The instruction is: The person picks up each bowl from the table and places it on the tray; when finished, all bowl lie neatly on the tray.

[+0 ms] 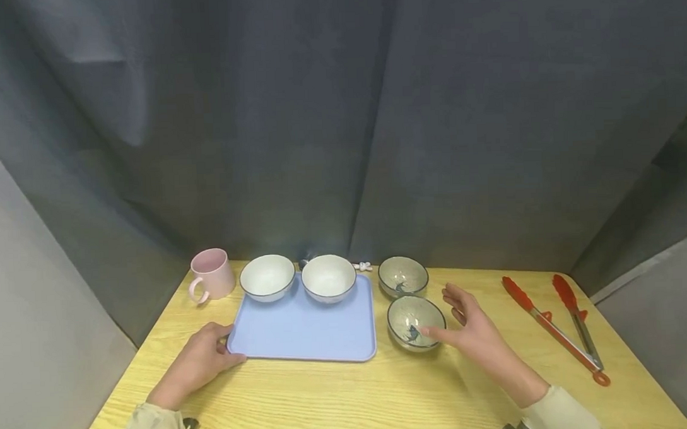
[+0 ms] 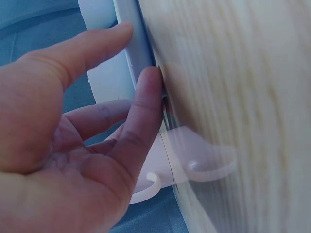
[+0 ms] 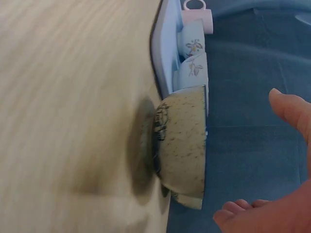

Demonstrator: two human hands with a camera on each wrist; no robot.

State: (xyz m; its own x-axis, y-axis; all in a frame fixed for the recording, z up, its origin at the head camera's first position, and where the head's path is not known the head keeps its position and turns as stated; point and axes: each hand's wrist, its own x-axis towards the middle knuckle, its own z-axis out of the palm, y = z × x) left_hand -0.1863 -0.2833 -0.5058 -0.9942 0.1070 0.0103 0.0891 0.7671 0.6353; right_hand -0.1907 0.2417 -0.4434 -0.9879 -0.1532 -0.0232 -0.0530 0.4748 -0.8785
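My left hand (image 1: 198,360) holds the near left corner of a light blue tray (image 1: 308,332), thumb at the front edge and fingers along the side. Close up in the left wrist view, that hand's fingertips lie right at the tray's rim (image 2: 133,53). My right hand (image 1: 478,328) hovers with fingers spread beside the nearer speckled beige bowl (image 1: 409,310). Its thumb overlaps this bowl in the head view, while the right wrist view shows a gap between hand and bowl (image 3: 184,141). A matching bowl (image 1: 402,272) stands just behind.
Two white bowls (image 1: 268,274) stand along the tray's back side. At the back left is a pink mug (image 1: 213,274), and on the right lie red-tipped tongs (image 1: 558,333). Small items, partly hidden, lie behind the tray. A dark curtain (image 1: 340,126) hangs along the table's rear edge.
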